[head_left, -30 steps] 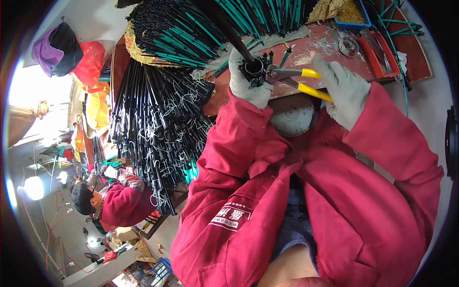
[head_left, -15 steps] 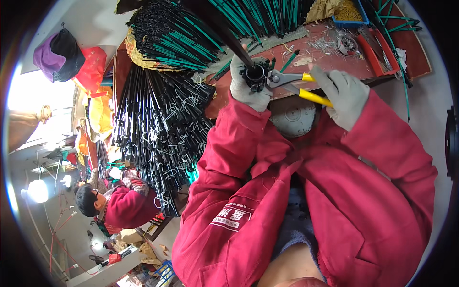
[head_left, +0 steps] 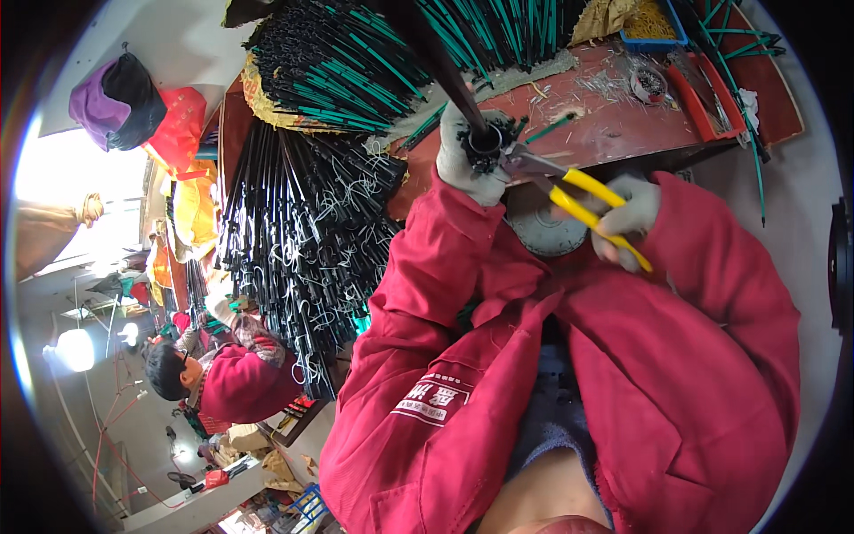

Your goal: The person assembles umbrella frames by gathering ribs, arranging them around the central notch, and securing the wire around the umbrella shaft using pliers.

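My gloved left hand (head_left: 464, 171) is closed around the lower end of a long dark tube (head_left: 443, 78). The tube runs up past the top of the view, and a black, notched collar (head_left: 486, 162) surrounds its round open end. In my gloved right hand (head_left: 635, 210) are pliers with yellow handles (head_left: 576, 210), gripped with the fingers curled round them. Their handles are spread apart, and their metal jaws (head_left: 523, 162) meet the right side of the collar. Exactly what lies between the jaws is too small to tell.
A round grey metal plate (head_left: 544, 233) lies below the jaws. Behind are a red tabletop (head_left: 614, 116), green and black rods (head_left: 356, 67), a red tray (head_left: 703, 93) and a blue tray (head_left: 654, 43). Black rods with white ties (head_left: 294, 240) hang left; a co-worker (head_left: 240, 383) sits beyond.
My right hand has dropped nearer my body and curled around the pliers, whose handles now slope more steeply. My left hand and the tube have shifted slightly right.
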Demonstrator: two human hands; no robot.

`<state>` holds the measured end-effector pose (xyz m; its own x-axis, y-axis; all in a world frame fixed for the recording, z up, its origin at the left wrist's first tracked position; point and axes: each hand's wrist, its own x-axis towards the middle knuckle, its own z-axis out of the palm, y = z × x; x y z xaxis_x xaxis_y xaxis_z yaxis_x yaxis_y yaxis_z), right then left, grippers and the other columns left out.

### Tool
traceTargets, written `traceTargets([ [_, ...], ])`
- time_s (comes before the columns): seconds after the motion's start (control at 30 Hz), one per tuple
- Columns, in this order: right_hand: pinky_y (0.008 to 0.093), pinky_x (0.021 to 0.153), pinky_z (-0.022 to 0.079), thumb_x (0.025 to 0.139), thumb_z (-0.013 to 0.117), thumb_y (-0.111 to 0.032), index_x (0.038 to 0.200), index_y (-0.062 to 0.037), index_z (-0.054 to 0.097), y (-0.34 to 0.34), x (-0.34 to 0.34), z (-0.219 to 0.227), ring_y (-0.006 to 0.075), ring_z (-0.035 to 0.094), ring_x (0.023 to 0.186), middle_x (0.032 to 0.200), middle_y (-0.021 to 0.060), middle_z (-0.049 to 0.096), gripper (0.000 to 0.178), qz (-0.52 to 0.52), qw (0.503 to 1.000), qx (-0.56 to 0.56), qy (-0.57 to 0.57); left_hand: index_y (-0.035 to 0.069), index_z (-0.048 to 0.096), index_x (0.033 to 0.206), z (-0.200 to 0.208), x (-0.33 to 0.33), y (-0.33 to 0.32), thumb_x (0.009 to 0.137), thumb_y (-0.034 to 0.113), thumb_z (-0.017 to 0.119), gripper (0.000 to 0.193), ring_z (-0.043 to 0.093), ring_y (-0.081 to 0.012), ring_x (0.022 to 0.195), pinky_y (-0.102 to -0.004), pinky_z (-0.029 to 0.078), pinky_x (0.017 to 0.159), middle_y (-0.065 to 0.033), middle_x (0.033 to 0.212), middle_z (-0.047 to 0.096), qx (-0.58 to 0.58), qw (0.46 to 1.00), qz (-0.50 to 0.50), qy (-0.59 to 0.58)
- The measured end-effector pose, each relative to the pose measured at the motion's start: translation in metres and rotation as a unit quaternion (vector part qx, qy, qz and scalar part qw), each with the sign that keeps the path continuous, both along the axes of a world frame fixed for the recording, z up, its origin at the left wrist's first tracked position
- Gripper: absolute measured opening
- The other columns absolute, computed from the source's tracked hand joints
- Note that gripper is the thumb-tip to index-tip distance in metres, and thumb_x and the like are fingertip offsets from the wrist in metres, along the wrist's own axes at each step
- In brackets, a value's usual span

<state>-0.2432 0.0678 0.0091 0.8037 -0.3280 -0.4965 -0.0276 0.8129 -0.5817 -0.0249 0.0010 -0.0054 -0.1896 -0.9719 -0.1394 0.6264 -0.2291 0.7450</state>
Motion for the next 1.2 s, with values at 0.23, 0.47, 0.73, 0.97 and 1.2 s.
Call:
traceTargets([
  [0.23, 0.0338, 0.057, 0.047, 0.063, 0.066, -0.004, 0.122, -0.0022, 0.039, 0.015, 0.014, 0.011, 0.0208, 0.058, 0.063, 0.074, 0.012, 0.055, 0.064, -0.077, 0.809, -0.472, 0.341, 0.011, 0.057, 0.076, 0.005, -0.002, 0.004, 0.079, 0.046, 0.054, 0.035, 0.053, -0.0231, 0.054, -0.0358, 0.041, 0.046, -0.0076, 0.063, 0.055, 0.021, 0.995, 0.097, -0.01],
  [0.47, 0.0314, 0.047, 0.046, 0.072, 0.06, -0.008, 0.121, -0.0014, 0.041, 0.009, 0.015, 0.007, 0.0213, 0.056, 0.05, 0.066, 0.0139, 0.057, 0.053, -0.055, 0.958, -0.202, 0.198, 0.017, 0.058, 0.085, 0.006, 0.0, -0.004, 0.078, 0.046, 0.054, 0.03, 0.055, -0.0245, 0.056, -0.0404, 0.045, 0.051, -0.0068, 0.066, 0.056, 0.059, 0.998, -0.03, 0.012],
  [0.73, 0.0373, 0.07, 0.044, 0.053, 0.069, -0.006, 0.13, -0.0112, 0.028, 0.012, 0.03, -0.004, 0.0289, 0.05, 0.091, 0.099, 0.0097, 0.047, 0.087, -0.103, 0.292, -0.759, 0.573, 0.02, 0.042, 0.119, -0.022, 0.007, -0.007, 0.084, 0.038, 0.048, 0.04, 0.058, -0.0272, 0.074, -0.039, 0.049, 0.061, -0.0132, 0.087, 0.057, -0.049, 0.994, 0.061, 0.075],
  [0.97, 0.037, 0.069, 0.044, 0.073, 0.062, -0.036, 0.127, -0.0136, 0.036, -0.008, 0.02, -0.003, 0.0323, 0.054, 0.085, 0.096, 0.0136, 0.052, 0.064, -0.003, 0.682, -0.6, 0.417, 0.02, 0.042, 0.119, -0.016, 0.003, -0.008, 0.083, 0.039, 0.049, 0.041, 0.058, -0.0256, 0.075, -0.0395, 0.048, 0.062, -0.0108, 0.081, 0.056, -0.03, 0.994, 0.088, 0.049],
  [1.2, 0.0381, 0.059, 0.044, 0.071, 0.064, -0.028, 0.084, -0.0117, 0.056, -0.025, 0.005, 0.0, 0.0304, 0.058, 0.066, 0.069, 0.0103, 0.059, 0.022, -0.008, 0.624, -0.613, 0.484, 0.017, 0.03, 0.127, -0.019, -0.008, -0.009, 0.074, 0.001, 0.051, 0.059, 0.057, -0.0204, 0.078, -0.0299, 0.049, 0.066, -0.011, 0.087, 0.054, -0.081, 0.992, 0.019, 0.099],
])
